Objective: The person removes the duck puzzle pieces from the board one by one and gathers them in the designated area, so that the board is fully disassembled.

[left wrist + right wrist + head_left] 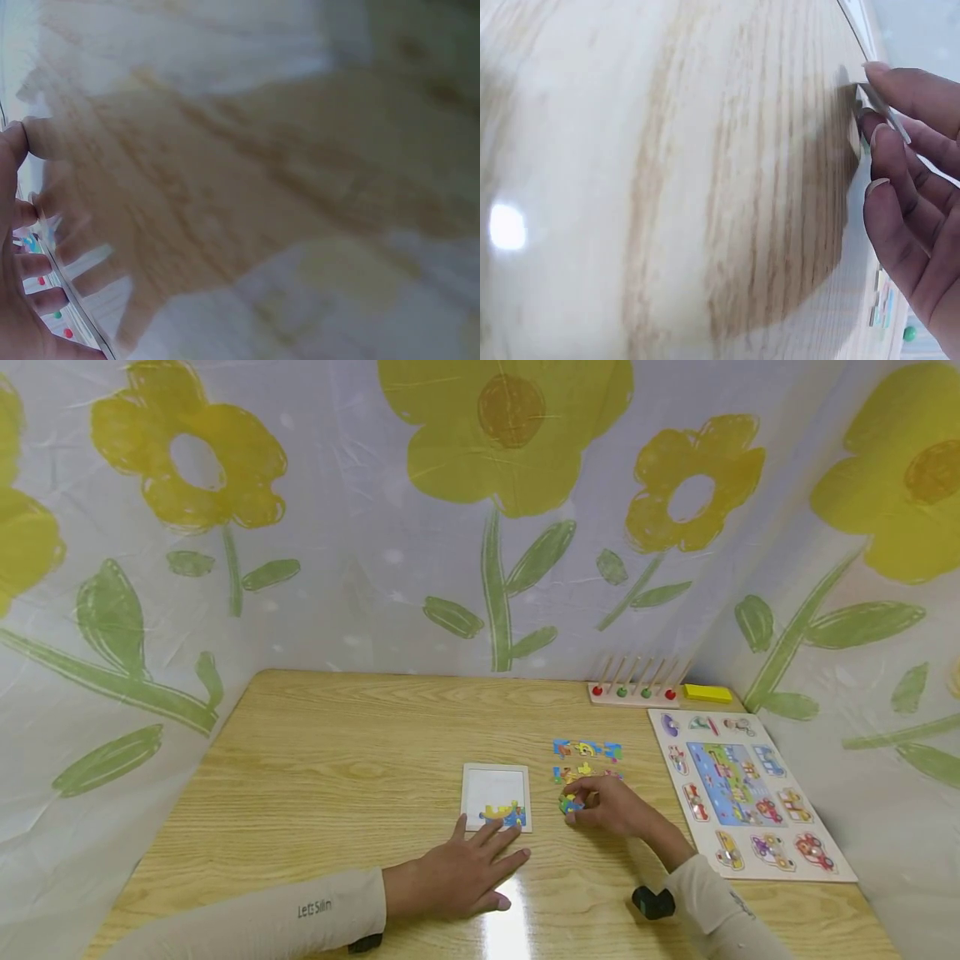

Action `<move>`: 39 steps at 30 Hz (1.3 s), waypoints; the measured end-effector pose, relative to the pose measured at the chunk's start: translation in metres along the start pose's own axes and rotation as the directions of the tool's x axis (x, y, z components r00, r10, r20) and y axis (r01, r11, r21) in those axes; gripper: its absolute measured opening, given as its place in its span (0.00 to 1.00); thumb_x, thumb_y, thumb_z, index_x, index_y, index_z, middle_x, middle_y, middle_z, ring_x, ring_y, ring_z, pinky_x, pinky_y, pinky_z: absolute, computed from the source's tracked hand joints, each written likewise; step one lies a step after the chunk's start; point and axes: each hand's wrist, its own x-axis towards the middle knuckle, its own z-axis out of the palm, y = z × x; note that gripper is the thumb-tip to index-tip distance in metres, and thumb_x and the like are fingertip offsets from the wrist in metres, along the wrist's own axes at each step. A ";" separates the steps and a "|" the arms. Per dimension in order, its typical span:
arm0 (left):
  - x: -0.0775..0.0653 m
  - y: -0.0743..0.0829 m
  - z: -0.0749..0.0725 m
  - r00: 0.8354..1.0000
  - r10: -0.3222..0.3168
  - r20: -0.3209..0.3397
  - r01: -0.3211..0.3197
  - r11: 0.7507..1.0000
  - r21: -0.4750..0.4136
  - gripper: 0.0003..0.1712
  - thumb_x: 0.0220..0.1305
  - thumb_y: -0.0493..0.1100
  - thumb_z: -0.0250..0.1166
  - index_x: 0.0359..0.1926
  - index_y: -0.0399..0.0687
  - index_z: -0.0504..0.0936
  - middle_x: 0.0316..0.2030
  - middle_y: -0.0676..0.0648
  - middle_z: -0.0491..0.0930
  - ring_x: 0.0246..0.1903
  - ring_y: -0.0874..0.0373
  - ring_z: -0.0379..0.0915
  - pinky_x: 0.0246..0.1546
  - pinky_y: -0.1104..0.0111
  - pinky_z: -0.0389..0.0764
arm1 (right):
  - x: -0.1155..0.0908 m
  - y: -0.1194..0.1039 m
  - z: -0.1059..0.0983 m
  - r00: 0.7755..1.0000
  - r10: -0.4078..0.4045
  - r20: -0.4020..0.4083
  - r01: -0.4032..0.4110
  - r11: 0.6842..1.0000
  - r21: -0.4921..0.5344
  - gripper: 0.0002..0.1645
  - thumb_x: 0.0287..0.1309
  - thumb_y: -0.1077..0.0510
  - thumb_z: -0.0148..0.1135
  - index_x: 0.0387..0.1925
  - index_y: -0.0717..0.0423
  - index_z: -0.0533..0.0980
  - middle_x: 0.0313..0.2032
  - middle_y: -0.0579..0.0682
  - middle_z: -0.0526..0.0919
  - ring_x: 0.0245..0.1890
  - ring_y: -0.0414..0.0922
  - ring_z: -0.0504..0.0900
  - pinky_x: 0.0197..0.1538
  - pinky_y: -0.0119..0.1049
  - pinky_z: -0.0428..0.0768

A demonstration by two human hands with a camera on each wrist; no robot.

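My left hand (468,877) lies spread on the table, fingertips at the lower edge of a small white puzzle tray (464,789). A few joined yellow and blue pieces (504,812) fill the tray's lower right. To the right, my right hand (611,806) pinches a green and blue puzzle piece (567,803) just above or at the tabletop; contact is hard to tell. In the right wrist view, thumb and fingers grip the thin piece (885,114) by its edges. Loose puzzle pieces (587,748) lie in two rows beyond that hand.
A large vehicle puzzle board (678,827) lies at the right. Behind it stand a pegged rack with red and green beads (633,700) and a yellow block (707,693). Flower-printed curtains (337,568) enclose the wooden table (322,760).
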 end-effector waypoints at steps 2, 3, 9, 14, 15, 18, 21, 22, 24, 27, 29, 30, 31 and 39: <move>0.000 0.000 0.000 1.000 -0.001 0.004 0.001 1.000 0.000 0.38 0.78 0.67 0.35 0.79 0.56 0.56 0.78 0.41 0.53 0.74 0.40 0.56 0.58 0.35 0.72 | -0.001 0.000 0.001 1.000 0.004 -0.001 -0.004 1.000 -0.014 0.22 0.57 0.58 0.73 0.51 0.65 0.80 0.33 0.48 0.81 0.28 0.35 0.74 0.33 0.29 0.75; 0.000 0.000 -0.001 1.000 -0.002 0.007 0.002 1.000 0.000 0.38 0.78 0.67 0.35 0.79 0.56 0.56 0.78 0.41 0.53 0.74 0.40 0.56 0.58 0.35 0.72 | -0.001 0.000 0.001 1.000 0.004 -0.003 -0.004 1.000 -0.020 0.22 0.57 0.58 0.73 0.51 0.64 0.80 0.33 0.48 0.81 0.28 0.35 0.74 0.33 0.29 0.75; 0.000 0.000 -0.002 1.000 -0.005 0.015 0.005 1.000 -0.010 0.38 0.78 0.67 0.36 0.79 0.56 0.56 0.78 0.41 0.53 0.74 0.40 0.55 0.58 0.35 0.72 | -0.002 -0.001 0.005 0.999 0.040 -0.035 -0.043 0.992 -0.118 0.20 0.57 0.54 0.74 0.49 0.57 0.81 0.31 0.43 0.81 0.29 0.34 0.75 0.34 0.30 0.76; 0.000 0.000 -0.003 1.000 -0.003 0.013 0.003 1.000 -0.003 0.38 0.78 0.67 0.36 0.79 0.56 0.56 0.78 0.41 0.53 0.74 0.40 0.56 0.58 0.35 0.72 | -0.002 -0.006 0.008 0.993 0.088 -0.073 -0.103 0.969 -0.223 0.20 0.57 0.48 0.74 0.47 0.52 0.81 0.31 0.39 0.82 0.31 0.35 0.78 0.36 0.34 0.77; 0.000 0.000 -0.003 1.000 -0.003 0.013 0.003 1.000 -0.003 0.38 0.78 0.67 0.36 0.79 0.56 0.56 0.78 0.41 0.53 0.74 0.40 0.56 0.58 0.35 0.72 | -0.002 -0.006 0.009 0.992 0.098 -0.081 -0.114 0.965 -0.237 0.20 0.57 0.47 0.74 0.47 0.51 0.81 0.31 0.39 0.82 0.32 0.35 0.78 0.36 0.35 0.77; 0.000 0.000 -0.003 1.000 -0.004 0.011 0.004 1.000 -0.008 0.38 0.78 0.67 0.36 0.79 0.56 0.56 0.78 0.41 0.54 0.74 0.39 0.56 0.58 0.35 0.72 | -0.002 -0.008 0.010 0.990 0.108 -0.092 -0.129 0.954 -0.271 0.21 0.57 0.43 0.73 0.47 0.49 0.82 0.32 0.39 0.83 0.34 0.36 0.80 0.37 0.38 0.78; -0.001 0.001 -0.004 1.000 -0.004 0.008 0.005 1.000 -0.024 0.38 0.78 0.67 0.37 0.78 0.55 0.57 0.78 0.41 0.54 0.74 0.39 0.56 0.58 0.34 0.72 | -0.002 -0.007 0.007 0.991 0.098 -0.087 -0.119 0.955 -0.272 0.22 0.56 0.43 0.74 0.48 0.50 0.81 0.33 0.41 0.84 0.35 0.37 0.80 0.39 0.40 0.79; -0.001 0.001 -0.004 1.000 -0.004 0.007 0.005 1.000 -0.026 0.38 0.78 0.67 0.37 0.78 0.55 0.57 0.78 0.41 0.54 0.74 0.39 0.56 0.58 0.34 0.71 | -0.003 -0.007 0.006 0.992 0.091 -0.082 -0.110 0.958 -0.267 0.22 0.56 0.44 0.74 0.48 0.50 0.81 0.34 0.41 0.83 0.35 0.38 0.80 0.42 0.41 0.79; -0.001 0.001 -0.005 1.000 -0.004 0.005 0.004 1.000 -0.030 0.38 0.78 0.67 0.37 0.78 0.55 0.57 0.77 0.41 0.54 0.74 0.39 0.56 0.58 0.34 0.71 | -0.005 -0.005 0.004 0.995 0.079 -0.069 -0.093 0.965 -0.247 0.22 0.55 0.46 0.75 0.47 0.52 0.81 0.34 0.42 0.83 0.35 0.38 0.79 0.43 0.41 0.79; -0.001 0.001 -0.005 1.000 -0.006 0.006 0.006 1.000 -0.027 0.37 0.77 0.67 0.37 0.78 0.55 0.57 0.77 0.41 0.54 0.74 0.39 0.56 0.58 0.34 0.71 | -0.006 -0.003 0.002 0.997 0.059 -0.046 -0.068 0.974 -0.217 0.21 0.55 0.49 0.75 0.46 0.54 0.81 0.34 0.42 0.83 0.35 0.38 0.79 0.43 0.38 0.79; -0.001 0.001 -0.005 1.000 -0.006 0.009 0.007 1.000 -0.024 0.37 0.78 0.67 0.38 0.78 0.55 0.57 0.77 0.41 0.54 0.74 0.39 0.56 0.58 0.34 0.71 | -0.006 -0.002 0.002 0.998 0.052 -0.041 -0.060 0.977 -0.202 0.19 0.56 0.49 0.75 0.45 0.54 0.82 0.34 0.42 0.82 0.35 0.38 0.78 0.40 0.35 0.79; -0.001 0.001 -0.005 1.000 -0.007 0.010 0.007 1.000 -0.024 0.37 0.78 0.67 0.38 0.78 0.55 0.57 0.77 0.41 0.54 0.74 0.39 0.56 0.58 0.34 0.71 | -0.006 -0.001 0.002 0.998 0.048 -0.041 -0.055 0.979 -0.197 0.18 0.56 0.50 0.75 0.45 0.54 0.82 0.34 0.42 0.82 0.35 0.38 0.78 0.40 0.34 0.78; -0.001 0.001 -0.005 1.000 -0.007 0.012 0.008 1.000 -0.024 0.37 0.78 0.67 0.37 0.78 0.55 0.57 0.78 0.41 0.54 0.74 0.39 0.56 0.58 0.34 0.71 | -0.005 -0.001 0.003 0.998 0.041 -0.041 -0.049 0.980 -0.194 0.18 0.56 0.50 0.75 0.44 0.54 0.82 0.34 0.42 0.82 0.35 0.38 0.79 0.40 0.33 0.78; -0.001 0.001 -0.005 1.000 0.001 0.007 0.000 1.000 -0.024 0.38 0.78 0.67 0.37 0.78 0.54 0.57 0.78 0.40 0.54 0.74 0.39 0.56 0.57 0.34 0.72 | -0.005 -0.005 0.006 0.998 0.031 -0.057 -0.041 0.981 -0.188 0.16 0.57 0.51 0.74 0.44 0.54 0.82 0.32 0.41 0.82 0.34 0.37 0.78 0.39 0.33 0.77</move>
